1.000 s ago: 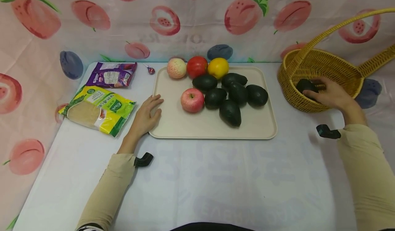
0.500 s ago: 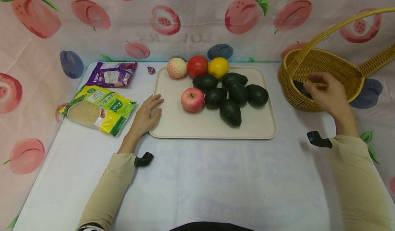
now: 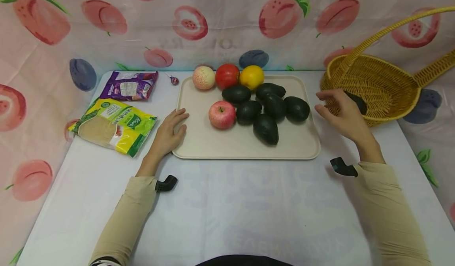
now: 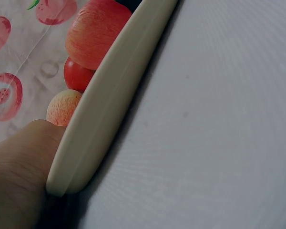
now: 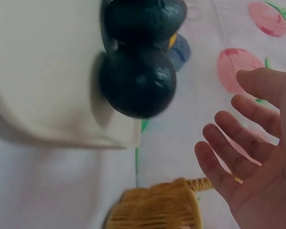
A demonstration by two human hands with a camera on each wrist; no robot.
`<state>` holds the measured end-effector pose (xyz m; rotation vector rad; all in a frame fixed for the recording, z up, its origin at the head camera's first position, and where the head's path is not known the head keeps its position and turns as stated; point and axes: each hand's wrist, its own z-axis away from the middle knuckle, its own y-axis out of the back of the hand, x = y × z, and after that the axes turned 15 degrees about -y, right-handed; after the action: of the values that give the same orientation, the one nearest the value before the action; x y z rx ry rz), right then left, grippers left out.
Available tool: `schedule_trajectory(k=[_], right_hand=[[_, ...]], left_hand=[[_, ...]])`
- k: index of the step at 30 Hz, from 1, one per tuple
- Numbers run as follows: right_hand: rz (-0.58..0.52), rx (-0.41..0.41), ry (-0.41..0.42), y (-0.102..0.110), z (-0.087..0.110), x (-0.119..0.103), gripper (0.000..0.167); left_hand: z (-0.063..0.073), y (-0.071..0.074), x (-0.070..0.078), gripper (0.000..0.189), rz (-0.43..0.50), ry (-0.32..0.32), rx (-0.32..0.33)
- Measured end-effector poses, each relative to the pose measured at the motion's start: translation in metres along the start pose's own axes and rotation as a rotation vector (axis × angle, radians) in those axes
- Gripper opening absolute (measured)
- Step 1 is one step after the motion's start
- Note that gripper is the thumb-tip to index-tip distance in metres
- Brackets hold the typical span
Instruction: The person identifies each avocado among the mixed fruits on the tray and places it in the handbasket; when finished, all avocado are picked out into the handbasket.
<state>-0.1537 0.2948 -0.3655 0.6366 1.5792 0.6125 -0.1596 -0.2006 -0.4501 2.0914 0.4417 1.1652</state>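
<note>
My right hand [image 3: 343, 114] is in the air at the near left rim of the yellow wicker basket [image 3: 387, 88], fingers spread and holding nothing. Partly hidden behind it, a dark avocado [image 3: 358, 102] lies in the basket. In the right wrist view the palm and apart fingers show beside the tray's avocados [image 5: 138, 81]. My left hand [image 3: 168, 133] rests on the left rim of the cream tray [image 3: 227, 149] with relaxed fingers. On the tray are several dark avocados [image 3: 266, 129], a pink apple [image 3: 222, 115], a red fruit [image 3: 227, 76], a yellow fruit [image 3: 251, 77] and a pale speckled peach [image 3: 203, 78].
Left of the tray lie a yellow-green Knorr packet [image 3: 113, 126] and a purple packet [image 3: 128, 85]. A small wrapped lollipop [image 3: 174, 80] sits behind the tray's left corner. The basket's tall handle [image 3: 398, 27] arches above it. A fruit-print cloth hangs behind the table.
My right hand has let go of the avocado inside the basket and moved left and out over the rim, its fingers opening. The left hand has stayed on the tray's rim.
</note>
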Motion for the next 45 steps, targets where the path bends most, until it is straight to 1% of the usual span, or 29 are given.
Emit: schedule_trajectory(k=[4, 8, 14, 18, 21, 28, 32, 41, 45], right_hand=[[0.008, -0.032, 0.003, -0.01, -0.004, 0.0, 0.043], [0.016, -0.078, -0.044, -0.018, -0.009, 0.002, 0.051], [0.028, -0.145, -0.115, -0.032, -0.013, 0.007, 0.068], [0.055, -0.167, -0.14, -0.039, -0.014, 0.006, 0.077], [0.076, -0.172, -0.149, -0.042, -0.015, 0.005, 0.078], [0.08, -0.126, -0.148, -0.048, -0.017, 0.008, 0.064], [0.078, -0.105, -0.135, -0.047, -0.016, 0.008, 0.061], [0.056, -0.042, -0.109, -0.035, -0.013, -0.002, 0.06], [0.042, 0.011, -0.078, -0.028, -0.011, -0.006, 0.059]], left_hand=[[-0.001, -0.001, 0.0, 0.038, 0.003, 0.007, -0.003], [-0.001, -0.001, 0.0, 0.038, 0.006, 0.008, 0.001], [-0.002, -0.002, -0.001, 0.038, 0.007, 0.011, 0.002], [-0.001, -0.002, -0.001, 0.038, 0.008, 0.014, 0.002], [-0.001, -0.002, -0.001, 0.038, 0.006, 0.014, 0.002], [0.0, -0.001, 0.0, 0.038, 0.0, 0.011, 0.002], [0.001, -0.002, -0.001, 0.038, 0.003, 0.014, -0.001], [0.0, -0.001, 0.0, 0.038, 0.0, 0.007, -0.004], [0.0, 0.0, 0.0, 0.038, -0.001, 0.008, -0.006]])
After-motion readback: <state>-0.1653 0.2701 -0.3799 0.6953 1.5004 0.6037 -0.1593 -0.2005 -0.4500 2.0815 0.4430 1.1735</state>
